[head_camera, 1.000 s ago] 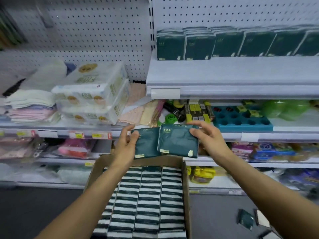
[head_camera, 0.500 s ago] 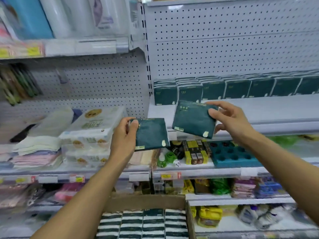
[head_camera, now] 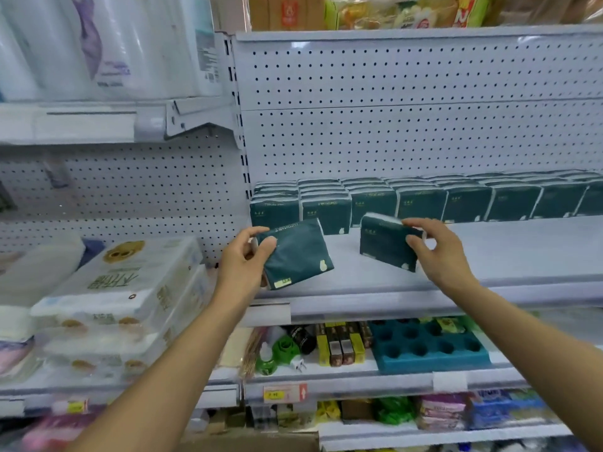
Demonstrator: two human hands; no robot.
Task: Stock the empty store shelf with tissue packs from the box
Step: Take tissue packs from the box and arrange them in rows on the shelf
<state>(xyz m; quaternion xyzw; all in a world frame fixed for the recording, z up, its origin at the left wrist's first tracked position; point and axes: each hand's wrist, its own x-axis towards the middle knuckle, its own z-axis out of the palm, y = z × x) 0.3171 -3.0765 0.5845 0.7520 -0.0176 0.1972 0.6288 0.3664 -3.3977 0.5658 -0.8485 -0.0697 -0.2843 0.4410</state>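
My left hand [head_camera: 243, 259] grips a dark green tissue pack [head_camera: 298, 254], tilted, at the front left of the white shelf [head_camera: 489, 256]. A second dark green tissue pack [head_camera: 385, 244] is held by my right hand [head_camera: 434, 247], upright over the shelf's bare front part. A row of the same green packs [head_camera: 421, 200] stands along the back of this shelf against the pegboard. Only the top edge of the cardboard box [head_camera: 254, 443] shows at the bottom of the view.
Large white wrapped paper bundles [head_camera: 124, 288] lie on the shelf to the left. Below the white shelf sit a blue tray with holes [head_camera: 427, 350] and small bottles and boxes [head_camera: 326, 347]. Goods fill the shelf above and the lower shelves.
Both hands have risen from above the box to shelf height with a pack each. The view has tilted up, and the box has dropped almost out of sight.
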